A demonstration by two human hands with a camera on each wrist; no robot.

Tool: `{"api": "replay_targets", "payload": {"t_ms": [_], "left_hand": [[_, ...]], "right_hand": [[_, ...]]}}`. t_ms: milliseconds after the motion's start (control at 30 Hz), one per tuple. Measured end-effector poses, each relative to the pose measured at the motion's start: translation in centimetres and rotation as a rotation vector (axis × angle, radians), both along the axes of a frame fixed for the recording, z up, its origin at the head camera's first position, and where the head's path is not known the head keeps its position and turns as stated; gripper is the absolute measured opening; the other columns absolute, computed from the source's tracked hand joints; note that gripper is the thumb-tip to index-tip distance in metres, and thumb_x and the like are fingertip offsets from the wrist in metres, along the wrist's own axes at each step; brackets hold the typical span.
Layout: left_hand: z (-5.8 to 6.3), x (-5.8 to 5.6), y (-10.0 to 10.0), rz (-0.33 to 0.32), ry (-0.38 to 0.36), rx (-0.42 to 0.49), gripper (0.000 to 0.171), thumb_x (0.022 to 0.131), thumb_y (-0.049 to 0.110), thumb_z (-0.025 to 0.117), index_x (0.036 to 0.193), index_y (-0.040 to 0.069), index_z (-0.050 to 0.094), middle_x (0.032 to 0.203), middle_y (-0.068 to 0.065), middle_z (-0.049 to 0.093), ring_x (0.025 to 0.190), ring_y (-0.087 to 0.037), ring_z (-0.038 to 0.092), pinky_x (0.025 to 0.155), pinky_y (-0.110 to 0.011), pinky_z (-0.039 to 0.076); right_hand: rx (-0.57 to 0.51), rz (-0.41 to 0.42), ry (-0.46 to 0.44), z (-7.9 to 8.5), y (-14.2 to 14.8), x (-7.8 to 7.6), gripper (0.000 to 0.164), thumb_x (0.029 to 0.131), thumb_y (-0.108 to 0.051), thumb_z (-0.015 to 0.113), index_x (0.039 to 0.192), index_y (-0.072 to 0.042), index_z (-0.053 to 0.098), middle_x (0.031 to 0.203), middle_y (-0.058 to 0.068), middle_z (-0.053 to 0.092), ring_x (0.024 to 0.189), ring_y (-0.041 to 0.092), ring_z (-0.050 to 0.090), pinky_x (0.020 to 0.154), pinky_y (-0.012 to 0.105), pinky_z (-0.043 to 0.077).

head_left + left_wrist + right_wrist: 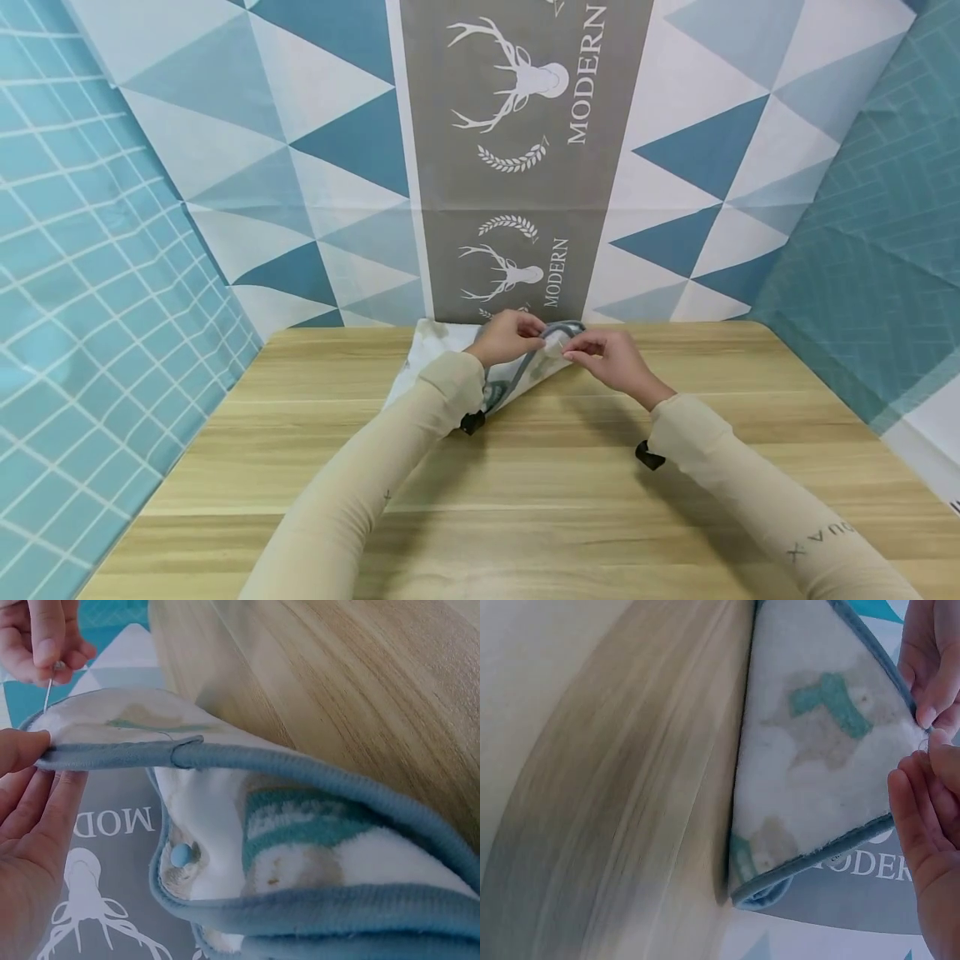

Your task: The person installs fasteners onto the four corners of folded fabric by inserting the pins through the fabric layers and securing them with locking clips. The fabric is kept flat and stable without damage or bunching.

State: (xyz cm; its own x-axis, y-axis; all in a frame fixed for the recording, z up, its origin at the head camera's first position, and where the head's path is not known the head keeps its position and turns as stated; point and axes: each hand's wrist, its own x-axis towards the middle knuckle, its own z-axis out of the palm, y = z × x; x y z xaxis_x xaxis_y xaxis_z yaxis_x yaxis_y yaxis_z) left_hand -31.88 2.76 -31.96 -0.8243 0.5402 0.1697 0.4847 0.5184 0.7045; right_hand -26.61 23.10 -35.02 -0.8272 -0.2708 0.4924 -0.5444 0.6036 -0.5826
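Observation:
A soft white cloth (pixel 442 343) with blue-grey bound edges and beige and teal patches lies folded at the table's far side, one corner lifted. My left hand (pixel 507 337) pinches that bound edge between thumb and fingers, close to the corner. Just to the right, my right hand (pixel 611 360) pinches a thin metal pin (pixel 49 694), whose far end meets the cloth near the left fingertips. Whether its tip has gone into the fabric I cannot tell. A round blue button-like piece (pixel 181 855) sits on a lower fold.
The wood-grain table (pixel 540 508) spreads out in front of the cloth. Behind it hangs a patterned wall cover (pixel 517 183) with triangles and deer heads. Blue tiled-pattern sheets (pixel 82 250) stand at the left, with a teal one (pixel 885 217) at the right.

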Motion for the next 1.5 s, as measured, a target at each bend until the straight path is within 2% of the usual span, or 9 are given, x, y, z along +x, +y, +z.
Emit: {"api": "replay_targets", "payload": {"t_ms": [133,233,667,767,967,1100,1233,1367,1500], "left_hand": [[0.0,0.1,0.1,-0.003,-0.011,0.003,0.021,0.088,0.010,0.067,0.109,0.004,0.070,0.103,-0.012,0.073,0.095,-0.021,0.068,0.084,-0.024,0.055],[-0.1,0.1,0.1,-0.002,-0.019,0.000,0.021,0.088,0.010,0.067,0.109,0.004,0.070,0.103,-0.011,0.073,0.095,-0.020,0.068,0.083,-0.024,0.054],[-0.3,0.3,0.0,-0.008,-0.003,0.001,0.022,0.088,0.011,0.067,0.109,0.004,0.070,0.103,-0.011,0.073,0.095,-0.021,0.068,0.081,-0.023,0.055],[-0.3,0.5,0.2,-0.026,0.011,-0.008,0.022,0.088,0.011,0.067,0.109,0.003,0.070,0.103,-0.012,0.073,0.095,-0.021,0.069,0.079,-0.022,0.055],[-0.4,1.0,0.2,-0.031,0.029,-0.013,0.022,0.088,0.010,0.067,0.108,0.003,0.070,0.102,-0.013,0.074,0.095,-0.022,0.069,0.077,-0.021,0.054],[-0.4,1.2,0.2,-0.048,0.030,-0.004,0.021,0.087,0.008,0.068,0.107,0.001,0.070,0.101,-0.014,0.074,0.094,-0.023,0.070,0.076,-0.020,0.054],[-0.3,1.4,0.4,-0.054,0.026,0.003,0.021,0.087,0.009,0.067,0.107,0.001,0.070,0.101,-0.014,0.074,0.095,-0.023,0.069,0.076,-0.020,0.054],[-0.3,1.5,0.4,-0.053,0.025,0.008,0.021,0.088,0.009,0.067,0.107,0.001,0.070,0.102,-0.014,0.074,0.095,-0.023,0.069,0.079,-0.022,0.055],[-0.4,1.7,0.3,-0.054,0.020,0.014,0.020,0.088,0.008,0.066,0.106,0.001,0.071,0.102,-0.014,0.073,0.094,-0.022,0.069,0.078,-0.021,0.054]], "right_hand": [[-0.027,-0.024,-0.075,0.0,0.1,-0.1,0.007,0.085,-0.008,0.071,0.090,-0.007,0.075,0.085,0.011,0.073,0.071,0.019,0.066,0.061,0.018,0.052],[-0.030,-0.029,-0.103,-0.2,0.1,-0.1,0.008,0.086,-0.009,0.070,0.091,-0.006,0.076,0.085,0.012,0.073,0.069,0.022,0.065,0.058,0.019,0.051],[-0.061,-0.036,-0.155,-0.1,-0.1,-0.1,0.011,0.086,-0.010,0.070,0.093,-0.004,0.076,0.089,0.015,0.074,0.067,-0.001,0.062,0.061,0.017,0.053],[-0.068,-0.038,-0.156,-0.2,-0.1,-0.2,0.012,0.086,-0.011,0.071,0.094,-0.004,0.076,0.091,0.015,0.074,0.067,0.000,0.062,0.061,0.017,0.053],[-0.094,-0.032,-0.116,-0.7,-0.2,-0.4,0.013,0.085,-0.014,0.072,0.093,-0.004,0.076,0.090,0.015,0.074,0.071,0.020,0.068,0.060,0.017,0.052],[-0.112,-0.024,-0.107,-0.8,-0.3,-0.5,0.012,0.086,-0.013,0.071,0.092,-0.003,0.075,0.090,0.016,0.074,0.073,0.021,0.069,0.061,0.017,0.053],[-0.124,-0.048,-0.081,-0.7,-0.4,-0.4,0.010,0.084,-0.012,0.073,0.089,-0.004,0.075,0.087,0.015,0.074,0.069,0.012,0.067,0.059,0.018,0.053],[-0.087,-0.089,0.029,-0.7,-0.6,-0.3,0.009,0.082,-0.014,0.076,0.087,-0.008,0.073,0.084,0.010,0.074,0.068,0.005,0.064,0.061,0.022,0.055],[0.013,-0.121,0.191,-0.8,-0.5,-0.2,0.024,0.077,-0.014,0.080,0.095,-0.005,0.067,0.087,0.009,0.069,0.074,0.016,0.064,0.066,0.032,0.057]]}}
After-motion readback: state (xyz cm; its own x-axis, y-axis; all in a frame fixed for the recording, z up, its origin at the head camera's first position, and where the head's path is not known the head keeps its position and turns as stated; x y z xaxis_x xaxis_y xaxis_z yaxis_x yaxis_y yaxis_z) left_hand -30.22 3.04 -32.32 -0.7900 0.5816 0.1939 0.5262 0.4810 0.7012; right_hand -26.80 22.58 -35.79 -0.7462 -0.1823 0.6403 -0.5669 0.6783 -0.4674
